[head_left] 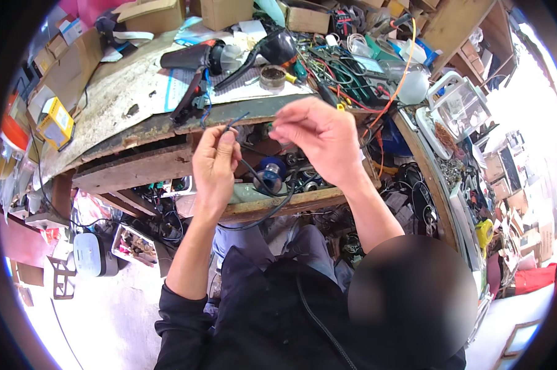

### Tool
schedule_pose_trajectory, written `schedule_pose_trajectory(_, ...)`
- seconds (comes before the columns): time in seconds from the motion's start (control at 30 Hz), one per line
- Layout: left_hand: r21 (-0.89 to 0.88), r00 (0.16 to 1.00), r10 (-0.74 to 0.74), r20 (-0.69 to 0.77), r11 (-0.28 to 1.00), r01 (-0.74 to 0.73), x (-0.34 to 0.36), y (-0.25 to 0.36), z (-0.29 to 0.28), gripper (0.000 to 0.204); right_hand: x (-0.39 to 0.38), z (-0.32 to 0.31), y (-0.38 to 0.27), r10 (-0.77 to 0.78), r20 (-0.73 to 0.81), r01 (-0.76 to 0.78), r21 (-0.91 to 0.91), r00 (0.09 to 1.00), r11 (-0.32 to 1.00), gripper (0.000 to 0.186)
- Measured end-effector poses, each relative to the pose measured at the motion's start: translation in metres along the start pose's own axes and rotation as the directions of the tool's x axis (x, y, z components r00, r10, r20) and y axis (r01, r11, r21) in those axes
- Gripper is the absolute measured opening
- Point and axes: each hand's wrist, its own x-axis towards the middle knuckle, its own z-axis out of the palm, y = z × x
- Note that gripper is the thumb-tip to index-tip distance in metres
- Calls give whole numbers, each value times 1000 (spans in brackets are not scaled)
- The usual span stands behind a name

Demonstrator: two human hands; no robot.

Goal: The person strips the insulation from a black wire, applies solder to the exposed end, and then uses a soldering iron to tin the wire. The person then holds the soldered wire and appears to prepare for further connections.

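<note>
Your two hands are raised over the table's near edge, side by side and apart. Your left hand (217, 161) is closed in a pinch, thumb against fingers, on one dark cable (247, 166), close to its end, where thin blue wire (239, 118) sticks out at the far side of the thumb. The cable runs down from that hand and loops to the right over one open drawer (318, 198), then bends back left near your lap. Your right hand (315, 137) is to the right of that wire end, thumb and fingertips brought close together; you can't tell from here whether they hold anything. In the drawer, between your hands, sits one blue round part (271, 169) among other parts. Farther off on the table (121, 120) lie two black casings (189, 57), left and right, with one round tin (272, 76) nearer than both. One yellow box (57, 123) stands at the far left, and one orange cord (407, 69) hangs on the right.
</note>
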Motion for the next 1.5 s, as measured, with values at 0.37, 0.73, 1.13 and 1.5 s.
schedule_pose_trajectory(0.37,-41,996,-93,3,995,93,3,-7,18,20,-24,39,47,258,-65,-199,471,964,860,20)
schedule_pose_trajectory(0.73,-107,981,-108,163,986,126,1,-22,9,17,-16,42,95,244,-305,-83,458,921,885,9)
schedule_pose_trajectory(1.13,74,995,96,-40,993,-93,3,-32,11,21,-24,55,90,208,-87,-162,373,974,914,15)
schedule_pose_trajectory(1.5,204,995,71,72,975,-84,3,-28,10,19,-27,54,92,358,14,-329,430,934,841,8)
